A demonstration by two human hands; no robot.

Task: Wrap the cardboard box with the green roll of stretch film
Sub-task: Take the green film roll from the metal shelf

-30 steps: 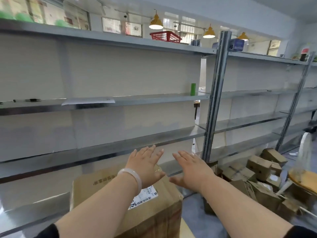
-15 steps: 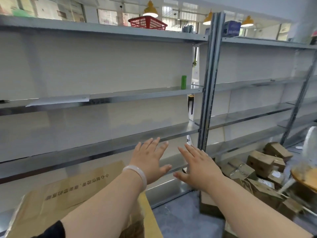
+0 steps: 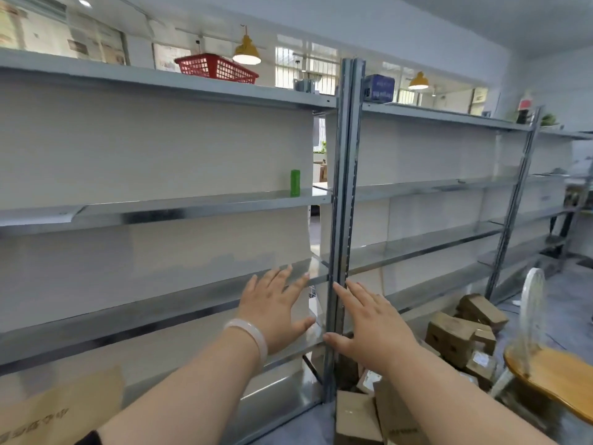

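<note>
both the left hand [image 3: 272, 311] and right hand [image 3: 373, 319] are spread flat and empty, so fetching seems in hand: the small upright green roll of stretch film [image 3: 295, 183] stands on the grey metal shelf [image 3: 192, 205] well above, calling for an upward reach, with the brown cardboard box [image 3: 54, 412] at lower left.

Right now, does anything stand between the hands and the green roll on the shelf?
Nothing visible does. The green roll stands upright on its shelf, just left of the metal post. The left hand and right hand, both open and holding nothing, are below it in the picture, with no object in between.
</note>
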